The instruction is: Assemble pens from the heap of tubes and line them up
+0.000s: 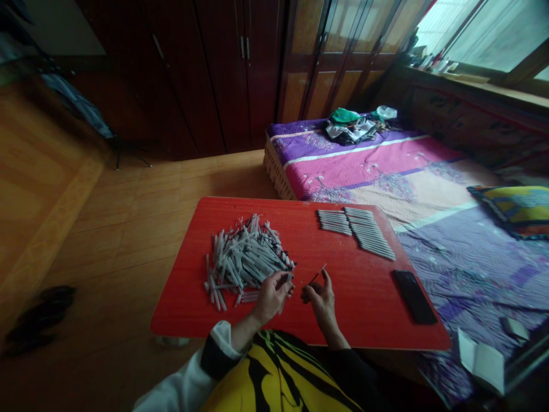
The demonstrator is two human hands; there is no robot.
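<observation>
The left hand [271, 296] has its fingers pinched round a pale tube [289, 278]; the right hand [322, 296] closes its fingers on a thin dark stick [316, 277]. A light, steady grip should suit such slim pieces. Beyond, on the red worktop [300, 234], lie a loose pile [249, 257] and tidy rows [369, 233]; no writing is legible.

We see a dim room, its daylight coming from the window [489, 43] far ahead and right of the right hand [322, 297], where the panes wash out pale. Glare lies on the glazed cabinet doors [373, 26] well beyond that hand, while the dark wardrobe [180, 91] ahead of the left hand [271, 296] sinks into shadow. Under both hands, we find the red table [184, 309] softly lit. Fine detail blurs in the pale sticks [249, 257] beside the left hand; far left of it, dark shapes [40, 317] smear in the stretched edge.
</observation>
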